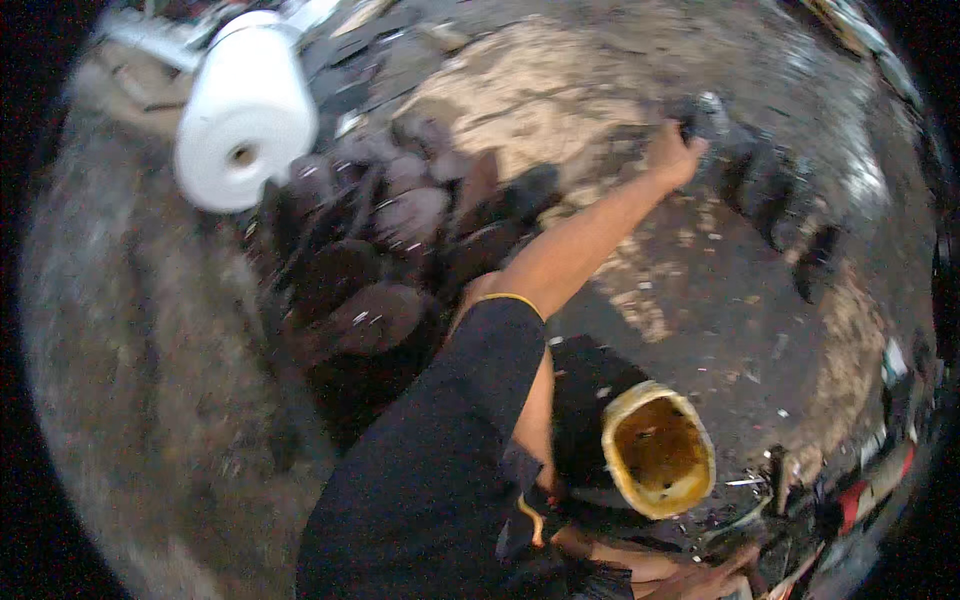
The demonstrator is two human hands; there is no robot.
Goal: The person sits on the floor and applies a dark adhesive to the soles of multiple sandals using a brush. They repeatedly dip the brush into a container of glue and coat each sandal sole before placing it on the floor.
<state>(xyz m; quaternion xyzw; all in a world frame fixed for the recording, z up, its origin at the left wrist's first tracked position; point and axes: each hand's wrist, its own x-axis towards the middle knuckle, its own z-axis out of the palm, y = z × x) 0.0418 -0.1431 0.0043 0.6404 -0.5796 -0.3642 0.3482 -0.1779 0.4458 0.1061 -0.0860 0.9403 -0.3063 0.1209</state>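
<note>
The person wears a black short-sleeved shirt (440, 450) whose sleeve ends in a thin yellow trim (510, 298). The forearm (580, 245) beyond it is bare, with no glove on the hand (672, 155) far right.

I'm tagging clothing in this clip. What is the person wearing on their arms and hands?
The outstretched arm has a short black sleeve with a thin yellow trim at its hem, just above the elbow. Below that the forearm is bare, and the hand wears no glove. No watch or band shows, though the picture is blurred. The other hand cannot be made out clearly.
</note>
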